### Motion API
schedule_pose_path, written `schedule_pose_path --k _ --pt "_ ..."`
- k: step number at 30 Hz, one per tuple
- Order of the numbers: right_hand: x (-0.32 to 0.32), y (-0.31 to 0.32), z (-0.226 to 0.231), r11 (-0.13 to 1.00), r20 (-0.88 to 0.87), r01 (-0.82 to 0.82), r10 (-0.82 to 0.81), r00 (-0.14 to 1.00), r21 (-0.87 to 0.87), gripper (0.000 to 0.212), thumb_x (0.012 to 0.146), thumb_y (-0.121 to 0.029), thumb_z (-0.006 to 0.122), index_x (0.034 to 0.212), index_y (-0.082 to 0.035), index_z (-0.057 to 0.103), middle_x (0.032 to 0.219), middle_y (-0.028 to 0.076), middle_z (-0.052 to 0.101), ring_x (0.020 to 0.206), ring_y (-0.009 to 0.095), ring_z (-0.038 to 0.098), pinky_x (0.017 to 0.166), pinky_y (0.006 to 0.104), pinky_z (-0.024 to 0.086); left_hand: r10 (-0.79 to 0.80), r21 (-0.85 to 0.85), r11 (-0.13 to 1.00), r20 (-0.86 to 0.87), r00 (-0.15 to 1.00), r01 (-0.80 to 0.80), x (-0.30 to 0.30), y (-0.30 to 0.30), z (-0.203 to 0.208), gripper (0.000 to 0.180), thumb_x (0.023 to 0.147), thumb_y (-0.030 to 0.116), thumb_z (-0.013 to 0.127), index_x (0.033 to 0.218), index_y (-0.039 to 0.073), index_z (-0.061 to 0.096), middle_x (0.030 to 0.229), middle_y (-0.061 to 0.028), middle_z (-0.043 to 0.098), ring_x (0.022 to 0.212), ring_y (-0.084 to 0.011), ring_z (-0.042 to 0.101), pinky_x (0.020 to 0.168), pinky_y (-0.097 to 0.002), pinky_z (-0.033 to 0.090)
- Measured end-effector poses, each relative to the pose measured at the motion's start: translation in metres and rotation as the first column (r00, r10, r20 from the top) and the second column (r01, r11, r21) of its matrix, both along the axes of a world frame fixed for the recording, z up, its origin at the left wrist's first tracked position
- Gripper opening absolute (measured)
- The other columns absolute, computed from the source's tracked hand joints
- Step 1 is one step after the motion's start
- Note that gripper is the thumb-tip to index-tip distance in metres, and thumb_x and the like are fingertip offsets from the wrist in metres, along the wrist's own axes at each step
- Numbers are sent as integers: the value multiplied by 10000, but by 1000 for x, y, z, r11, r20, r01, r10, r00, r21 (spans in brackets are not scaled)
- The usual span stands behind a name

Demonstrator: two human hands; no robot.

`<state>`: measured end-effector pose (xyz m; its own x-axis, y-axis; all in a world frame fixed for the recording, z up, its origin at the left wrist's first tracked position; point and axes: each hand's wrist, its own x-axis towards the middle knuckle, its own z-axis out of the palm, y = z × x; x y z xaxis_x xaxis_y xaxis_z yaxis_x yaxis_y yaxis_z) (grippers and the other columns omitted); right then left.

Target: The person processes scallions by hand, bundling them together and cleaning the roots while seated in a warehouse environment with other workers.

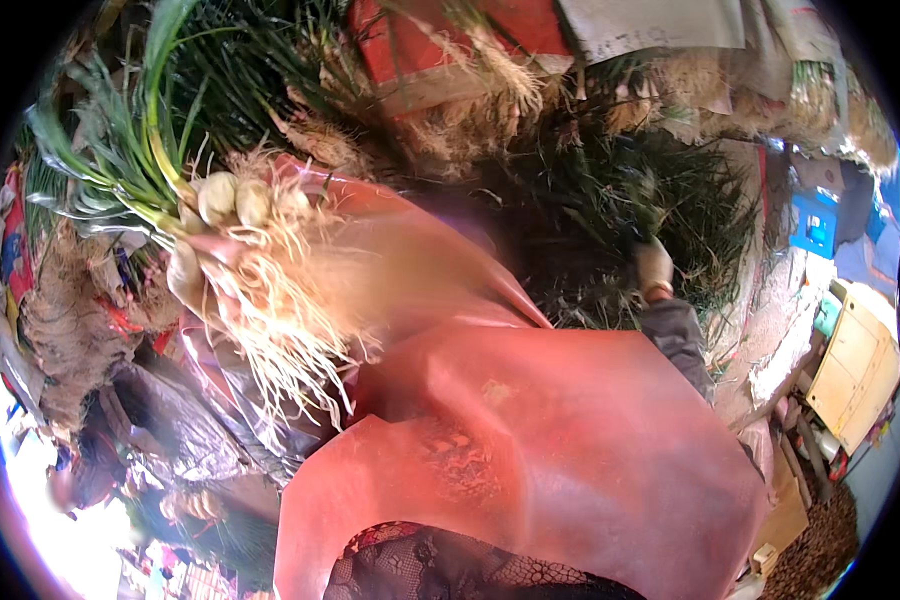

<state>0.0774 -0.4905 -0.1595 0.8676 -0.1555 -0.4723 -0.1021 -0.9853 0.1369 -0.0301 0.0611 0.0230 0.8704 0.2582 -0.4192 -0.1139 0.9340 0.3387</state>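
A bunch of green onions (235, 285), with pale bulbs and long stringy roots, is held up at the left, its leaves toward the upper left. Rounded pale fingertips of my left hand (218, 198), seemingly gloved, curl around the bulb end; the rest of that hand is hidden by the bunch. My right hand (655, 265), in a pale glove below a dark sleeve, reaches forward at the right to a heap of green leaves (690, 190). Its fingers are hidden among the leaves, so its grip does not show. A red-orange apron (560, 430) covers my lap.
More rooted onion bunches (320, 140) lie at the far left and along the back, near a red and white sheet (460, 45). A blue crate (813, 222) and a yellowish panel (855, 370) stand at the right. Another person (90, 465) is at the lower left.
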Motion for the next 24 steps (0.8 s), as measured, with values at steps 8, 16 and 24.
schedule_pose_path --k 8,16,24 --pt "5 199 79 752 288 -432 327 900 498 557 833 -377 653 1261 -40 538 1225 177 590 1080 309 604 880 393 508 -24 14 1000 -65 998 25 3 -5 -4 335 904 247 572 1158 30 564 961 -98 651 895 -216 635 794 -386 540" --pt "41 465 -23 658 246 -374 283 927 654 294 849 -375 564 879 -113 693 830 170 689 774 366 666 646 481 507 -39 12 999 -240 970 43 8 -14 -18 340 907 258 580 1160 30 567 954 -96 658 894 -220 638 787 -400 547" --pt "14 208 83 823 -254 -427 534 807 375 369 857 -390 556 1017 -80 677 979 175 679 866 376 659 729 466 522 -116 -38 993 -126 985 112 3 -7 29 346 854 246 657 1116 33 582 1045 -128 630 980 -274 615 871 -451 507"
